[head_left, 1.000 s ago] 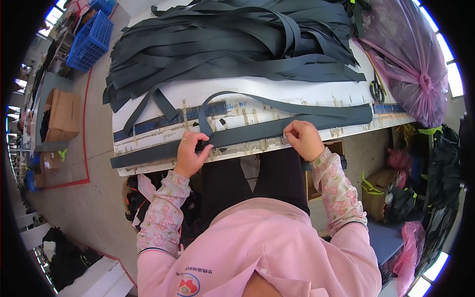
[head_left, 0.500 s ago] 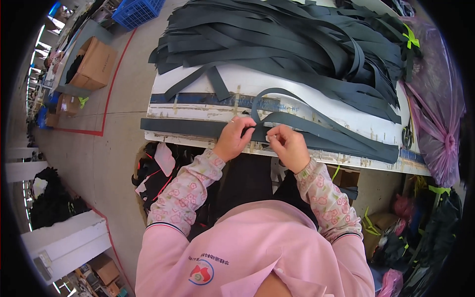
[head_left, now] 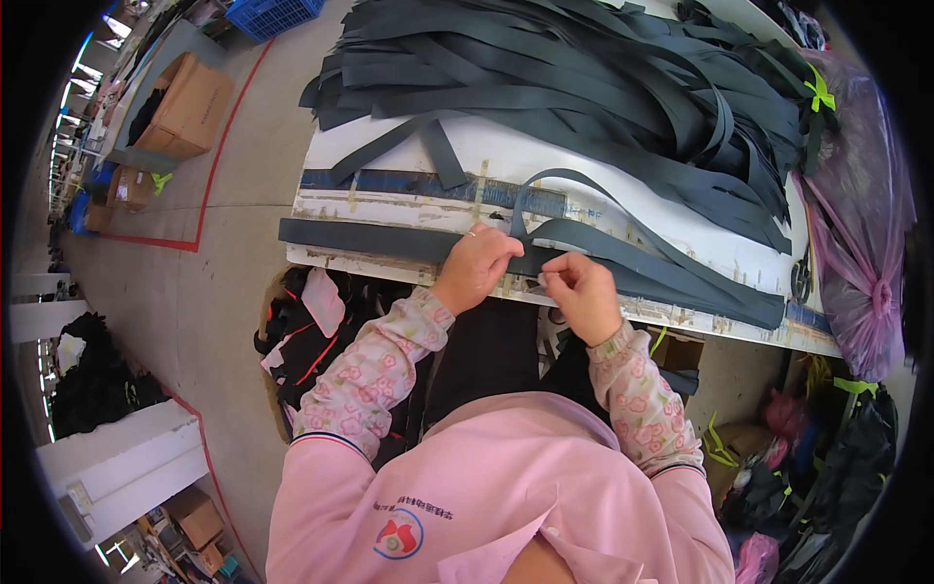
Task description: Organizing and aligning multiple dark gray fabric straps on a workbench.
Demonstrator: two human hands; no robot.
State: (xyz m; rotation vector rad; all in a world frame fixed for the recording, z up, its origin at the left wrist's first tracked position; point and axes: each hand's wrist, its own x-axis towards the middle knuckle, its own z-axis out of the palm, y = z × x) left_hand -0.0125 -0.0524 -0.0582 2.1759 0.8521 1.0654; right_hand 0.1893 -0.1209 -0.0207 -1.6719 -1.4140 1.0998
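A long dark grey-green strip (head_left: 365,237) of flat webbing or fabric lies along the table's near edge. My left hand (head_left: 477,266) is closed at its middle, thumb and fingertips pinched together on the strip. Just to the right, my right hand (head_left: 587,297) is closed in a pinch at the near edge, with a small whitish bit (head_left: 543,280) at its fingertips that is too small to name. Right of my hands, more dark strips (head_left: 681,282) lie together, one arching up in a loop (head_left: 564,175).
A big heap of dark strips (head_left: 545,68) covers the far part of the white table (head_left: 389,204). Black-handled scissors (head_left: 800,280) lie at its right end, beside a pink plastic bag (head_left: 856,234). Dark fabric pieces (head_left: 316,321) are below the near edge on the left.
My right hand has drawn back slightly toward me and to the right. My left hand has shifted a little right, and its fingers have come closer together. The whole view has moved slightly.
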